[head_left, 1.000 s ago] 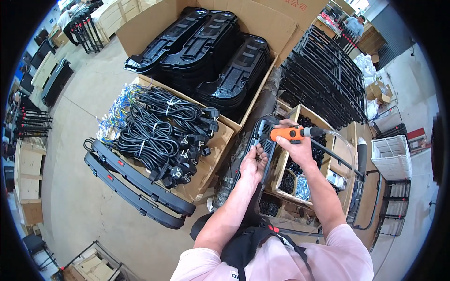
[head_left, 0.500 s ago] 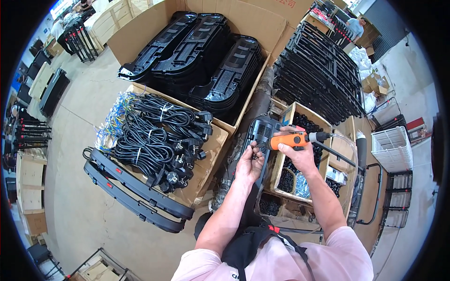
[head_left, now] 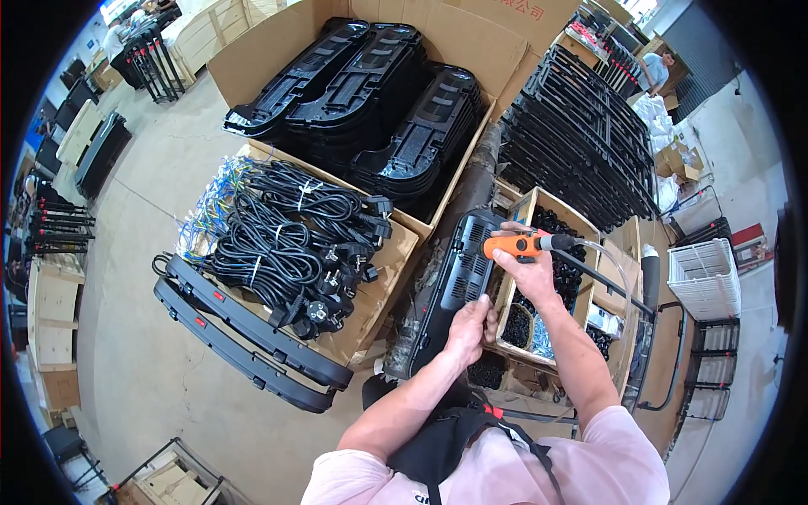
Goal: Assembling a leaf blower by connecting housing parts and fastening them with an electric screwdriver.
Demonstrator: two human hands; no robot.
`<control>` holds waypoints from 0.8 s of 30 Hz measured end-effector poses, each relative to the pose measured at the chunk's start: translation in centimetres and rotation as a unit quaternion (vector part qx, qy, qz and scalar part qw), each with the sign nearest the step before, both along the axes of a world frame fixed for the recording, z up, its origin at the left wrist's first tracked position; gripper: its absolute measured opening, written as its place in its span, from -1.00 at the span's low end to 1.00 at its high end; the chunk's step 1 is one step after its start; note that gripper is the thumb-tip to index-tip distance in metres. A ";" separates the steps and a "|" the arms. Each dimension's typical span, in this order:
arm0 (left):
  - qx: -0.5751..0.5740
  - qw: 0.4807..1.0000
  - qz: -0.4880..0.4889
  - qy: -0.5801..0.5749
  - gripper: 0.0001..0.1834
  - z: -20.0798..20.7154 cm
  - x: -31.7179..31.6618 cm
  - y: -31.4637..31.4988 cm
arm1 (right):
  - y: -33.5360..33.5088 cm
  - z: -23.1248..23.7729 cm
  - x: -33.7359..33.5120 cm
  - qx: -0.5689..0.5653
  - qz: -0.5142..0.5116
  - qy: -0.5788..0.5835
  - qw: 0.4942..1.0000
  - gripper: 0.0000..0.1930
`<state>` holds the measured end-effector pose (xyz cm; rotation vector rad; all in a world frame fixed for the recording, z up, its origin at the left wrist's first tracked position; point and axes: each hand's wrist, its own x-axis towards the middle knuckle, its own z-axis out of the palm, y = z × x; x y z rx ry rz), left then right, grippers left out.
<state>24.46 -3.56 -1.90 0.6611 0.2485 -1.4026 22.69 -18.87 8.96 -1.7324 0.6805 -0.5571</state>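
Observation:
My right hand is wrapped around an orange pneumatic screwdriver, whose hose end points right. The tool's front end is over the upper right part of a long black plastic housing with vent slots; its tip is hard to make out. At the housing's right edge, lower down, is my left hand, closed with its thumb up and fingers curled. What those fingers hold, if anything, is hidden. The housing lies slanted on a wrapped support.
Right of the housing stands a wooden box of small black parts and screws. Bundled black power cords and two curved black strips lie left. Behind are stacked black shells in a carton and black frames. A person stands far right.
My left hand has moved off the housing's face, down and right to its edge. The housing shows more fully and sits slightly differently. My right hand with the screwdriver has shifted slightly left.

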 end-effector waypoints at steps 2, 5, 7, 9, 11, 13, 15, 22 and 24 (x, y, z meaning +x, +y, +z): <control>-0.007 1.000 -0.016 -0.010 -0.74 -0.1 -0.6 0.9 | 0.1 -0.4 0.3 -0.008 0.002 0.002 1.000 -0.39; 0.017 0.998 -0.005 -0.055 -0.77 -0.4 -1.3 1.9 | 0.0 -0.7 0.7 -0.015 0.007 0.005 1.000 -0.39; 0.007 0.998 -0.014 -0.055 -0.79 -0.7 -1.4 2.9 | -0.1 -0.7 0.8 -0.013 0.010 0.005 1.000 -0.39; -0.003 0.998 -0.012 -0.055 -0.75 -1.0 -1.7 3.8 | -0.1 -0.8 1.1 -0.037 0.016 0.021 0.999 -0.45; -0.014 0.998 -0.010 -0.055 -0.71 -1.2 -1.9 4.6 | -0.3 -0.5 1.6 -0.048 0.023 0.041 0.998 -0.45; -0.004 0.998 -0.013 -0.064 -0.72 -1.2 -2.1 5.3 | -0.4 -0.5 2.1 -0.059 0.031 0.062 0.996 -0.45; 0.002 0.996 -0.029 -0.080 -0.72 -1.9 -2.3 5.8 | -0.7 -0.5 2.4 -0.070 0.036 0.086 0.993 -0.54; -0.006 1.000 0.015 -0.024 -0.70 -1.7 -2.8 7.8 | 0.0 -1.0 3.4 -0.153 0.045 0.092 0.983 -0.65; -0.017 0.999 0.027 0.015 -0.70 -1.8 -2.8 8.4 | -0.1 -1.1 3.4 -0.154 0.045 0.108 0.981 -0.62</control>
